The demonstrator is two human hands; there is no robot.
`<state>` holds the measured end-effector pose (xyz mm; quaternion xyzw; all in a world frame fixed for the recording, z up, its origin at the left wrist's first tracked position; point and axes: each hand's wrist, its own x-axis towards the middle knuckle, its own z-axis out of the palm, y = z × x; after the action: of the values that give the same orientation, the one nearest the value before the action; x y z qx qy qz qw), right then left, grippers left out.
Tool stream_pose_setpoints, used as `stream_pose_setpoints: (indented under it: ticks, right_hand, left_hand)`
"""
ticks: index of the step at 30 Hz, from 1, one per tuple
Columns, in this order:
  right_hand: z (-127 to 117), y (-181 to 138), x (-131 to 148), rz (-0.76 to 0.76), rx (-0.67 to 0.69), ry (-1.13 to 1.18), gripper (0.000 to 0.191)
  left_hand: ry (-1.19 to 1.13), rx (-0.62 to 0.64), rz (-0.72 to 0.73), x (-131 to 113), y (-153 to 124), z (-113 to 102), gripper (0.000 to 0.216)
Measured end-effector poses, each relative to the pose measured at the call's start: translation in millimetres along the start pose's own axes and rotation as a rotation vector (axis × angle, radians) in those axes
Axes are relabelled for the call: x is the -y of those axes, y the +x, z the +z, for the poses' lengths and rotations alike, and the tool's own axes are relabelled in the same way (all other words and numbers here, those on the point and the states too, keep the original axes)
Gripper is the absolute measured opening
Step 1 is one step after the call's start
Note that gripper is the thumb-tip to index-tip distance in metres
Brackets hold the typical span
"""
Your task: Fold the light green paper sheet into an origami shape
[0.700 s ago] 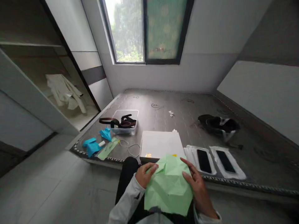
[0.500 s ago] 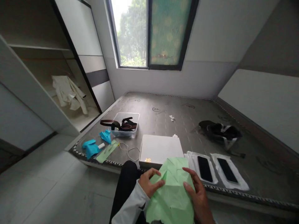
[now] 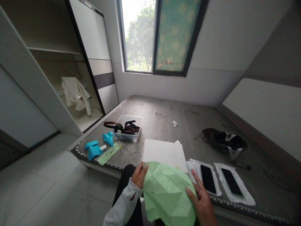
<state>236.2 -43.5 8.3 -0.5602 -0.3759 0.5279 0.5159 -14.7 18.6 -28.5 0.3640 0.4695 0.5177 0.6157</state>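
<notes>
green paper sheet (image 3: 168, 194) held up over the lap, just in front of the bed edge (image 3: 105, 163). it is heavily creased, a web of fold lines across the face, lower edge ragged with a small tear. it is spread open and slightly domed, not a finished shape. judgement: creasing largely in place, collapsing the sheet into a form not yet done.

left hand (image 3: 139, 175) grips the upper left edge, fingers curled round the paper. right hand (image 3: 201, 201) rests along the right side, fingers stretched flat against the sheet, thumb on its face.

just behind the sheet: a white board (image 3: 164, 152) flat on the bed. to its right, two phones (image 3: 208, 179) on white wrappers. to its left, a green paper strip (image 3: 108, 153), blue folded paper pieces (image 3: 94, 149), a white cable (image 3: 130, 153), and a clear tub (image 3: 129, 128) holding dark belts. farther right, a black headset (image 3: 225, 140).
</notes>
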Motion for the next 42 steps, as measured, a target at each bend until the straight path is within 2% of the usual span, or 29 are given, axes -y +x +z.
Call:
stream_pose_setpoints:
  ticks: [4,7,9,12,15,17,19,21,24,26,29,32,38,42]
  right_hand:
    - [5.1,3.9,-4.5,0.220,0.092,0.095,0.108]
    - [5.2,8.5,-14.3,0.295,0.114,0.116,0.118]
    - [4.9,8.3,-18.4,0.262,0.164,0.095,0.100]
    - [6.9,2.6,-16.0,0.231,0.230,0.053,0.059]
    - [12.1,-2.1,-7.9,0.249,0.145,-0.014,0.054]
    - [15.5,-1.6,-4.1,0.162,0.057,-0.063,0.058]
    - [17.1,0.9,-3.3,0.067,-0.039,-0.090,0.062]
    - [15.9,3.9,-5.4,0.026,-0.115,-0.104,0.066]
    - [10.4,8.3,-11.0,0.034,-0.179,-0.115,0.070]
    - [6.6,11.6,-13.9,0.042,-0.166,-0.086,0.069]
    - [3.9,16.6,-13.9,0.093,-0.087,-0.016,0.062]
    - [3.8,19.0,-9.6,0.192,-0.025,0.051,0.057]
    - [-3.4,9.4,-5.7,0.227,0.136,0.231,0.057]
    - [-7.6,5.1,-5.5,0.197,0.090,0.238,0.055]
  left_hand:
    - [-0.017,0.038,-0.003,-9.2,-2.7,3.2,0.047]
    - [0.027,0.077,0.032,-15.6,-6.8,7.2,0.046]
    - [0.081,0.084,0.064,-20.4,-9.3,8.4,0.046]
    - [0.241,0.021,0.127,-27.3,-9.8,6.3,0.047]
    - [0.444,-0.137,0.195,-31.4,-4.6,2.3,0.048]
    - [0.394,-0.174,0.136,-31.3,0.1,1.3,0.053]
    - [0.212,-0.136,0.021,-29.3,3.2,2.1,0.066]
    - [0.101,-0.025,-0.060,-26.6,3.0,3.8,0.072]
    - [0.139,0.159,-0.181,-23.5,-2.2,5.6,0.067]
    - [0.195,0.162,-0.236,-23.3,-5.8,5.8,0.067]
    - [0.257,0.090,-0.223,-25.2,-6.5,4.1,0.067]
    - [0.277,0.100,-0.217,-27.4,-2.3,-0.8,0.061]
    - [0.122,0.162,-0.274,-30.0,5.0,-10.6,0.059]
    - [0.020,0.163,-0.247,-33.4,2.9,-7.9,0.057]
